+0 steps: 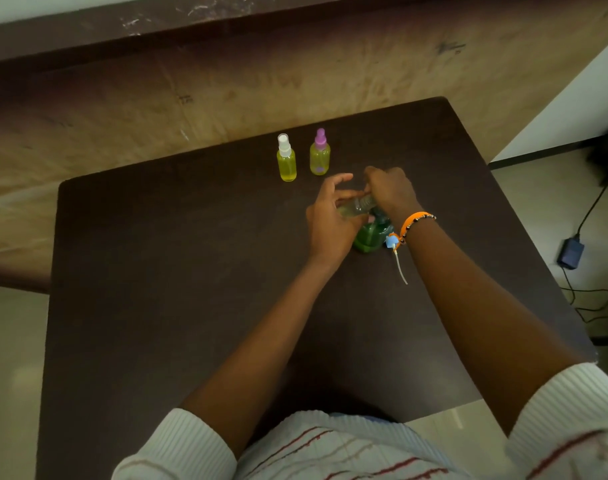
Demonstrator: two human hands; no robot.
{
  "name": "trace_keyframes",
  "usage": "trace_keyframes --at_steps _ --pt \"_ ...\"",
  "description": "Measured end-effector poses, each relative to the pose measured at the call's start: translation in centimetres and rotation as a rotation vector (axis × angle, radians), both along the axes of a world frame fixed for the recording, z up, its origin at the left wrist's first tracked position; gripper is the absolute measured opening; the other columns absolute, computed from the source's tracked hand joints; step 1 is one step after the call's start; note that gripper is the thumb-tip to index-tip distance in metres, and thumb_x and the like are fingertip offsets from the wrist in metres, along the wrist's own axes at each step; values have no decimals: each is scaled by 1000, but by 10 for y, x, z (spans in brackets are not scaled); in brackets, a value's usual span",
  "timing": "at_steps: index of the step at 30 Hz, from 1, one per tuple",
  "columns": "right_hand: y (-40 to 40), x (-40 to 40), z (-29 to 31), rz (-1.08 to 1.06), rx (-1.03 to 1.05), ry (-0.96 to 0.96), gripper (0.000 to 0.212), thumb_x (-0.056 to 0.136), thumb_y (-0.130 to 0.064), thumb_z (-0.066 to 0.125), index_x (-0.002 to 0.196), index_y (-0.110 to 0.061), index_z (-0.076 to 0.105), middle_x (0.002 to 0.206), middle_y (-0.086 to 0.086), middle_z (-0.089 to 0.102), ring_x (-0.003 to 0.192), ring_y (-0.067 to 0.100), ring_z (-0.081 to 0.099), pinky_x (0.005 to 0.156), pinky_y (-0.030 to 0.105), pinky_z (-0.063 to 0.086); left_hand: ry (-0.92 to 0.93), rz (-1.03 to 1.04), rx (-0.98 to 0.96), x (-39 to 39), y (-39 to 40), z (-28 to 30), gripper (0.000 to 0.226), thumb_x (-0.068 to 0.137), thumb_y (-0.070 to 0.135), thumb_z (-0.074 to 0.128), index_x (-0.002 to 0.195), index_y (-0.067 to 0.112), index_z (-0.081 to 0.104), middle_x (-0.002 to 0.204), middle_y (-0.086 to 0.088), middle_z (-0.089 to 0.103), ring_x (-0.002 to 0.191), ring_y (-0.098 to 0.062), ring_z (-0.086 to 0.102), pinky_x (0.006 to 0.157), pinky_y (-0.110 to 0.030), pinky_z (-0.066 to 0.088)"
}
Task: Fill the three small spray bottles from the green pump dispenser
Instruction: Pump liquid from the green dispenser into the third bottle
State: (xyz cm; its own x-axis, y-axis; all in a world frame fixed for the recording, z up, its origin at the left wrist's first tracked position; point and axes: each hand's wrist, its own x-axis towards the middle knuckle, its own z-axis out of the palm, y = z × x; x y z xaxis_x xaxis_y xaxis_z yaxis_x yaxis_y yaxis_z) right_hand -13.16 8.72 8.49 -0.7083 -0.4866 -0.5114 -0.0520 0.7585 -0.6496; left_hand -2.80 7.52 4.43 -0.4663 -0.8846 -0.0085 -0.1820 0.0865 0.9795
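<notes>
Two capped spray bottles holding yellow liquid stand at the back of the dark table (157, 271): one with a white cap (286, 159), one with a purple cap (319, 153). My left hand (330, 220) grips a third, uncapped clear bottle (356, 206), tilted on its side over the green pump dispenser (370, 237). My right hand (390, 190) is curled on top of the dispenser's pump, right at the clear bottle's threaded neck. The pump head itself is hidden under that hand. A blue spray cap with its dip tube (396, 252) lies on the table beside the dispenser.
A wooden wall panel (226, 81) rises behind the table. On the floor at the right lie a black power adapter (570, 252) and its cable. Bare tabletop stretches to the left and toward me.
</notes>
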Motion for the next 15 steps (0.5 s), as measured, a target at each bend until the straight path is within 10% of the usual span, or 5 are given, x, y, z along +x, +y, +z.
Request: trace_keyframes --at_steps 7,15 --pt "3 -1 -10 -39 0 136 41 93 -36 43 116 -8 61 129 16 58 119 37 53 94 37 40 -19 0 13 0 2 -2 69 57 -3 81 118 12 54 90 5 66 85 -1 61 76 -10 47" --pt "2 -2 -8 -15 -30 0 67 68 -52 40 111 -7 65 119 15 64 109 34 58 96 40 45 -14 -14 2 1 1 -1 68 59 -2 82 119 13 53 90 7 67 88 -4 64 81 -20 52"
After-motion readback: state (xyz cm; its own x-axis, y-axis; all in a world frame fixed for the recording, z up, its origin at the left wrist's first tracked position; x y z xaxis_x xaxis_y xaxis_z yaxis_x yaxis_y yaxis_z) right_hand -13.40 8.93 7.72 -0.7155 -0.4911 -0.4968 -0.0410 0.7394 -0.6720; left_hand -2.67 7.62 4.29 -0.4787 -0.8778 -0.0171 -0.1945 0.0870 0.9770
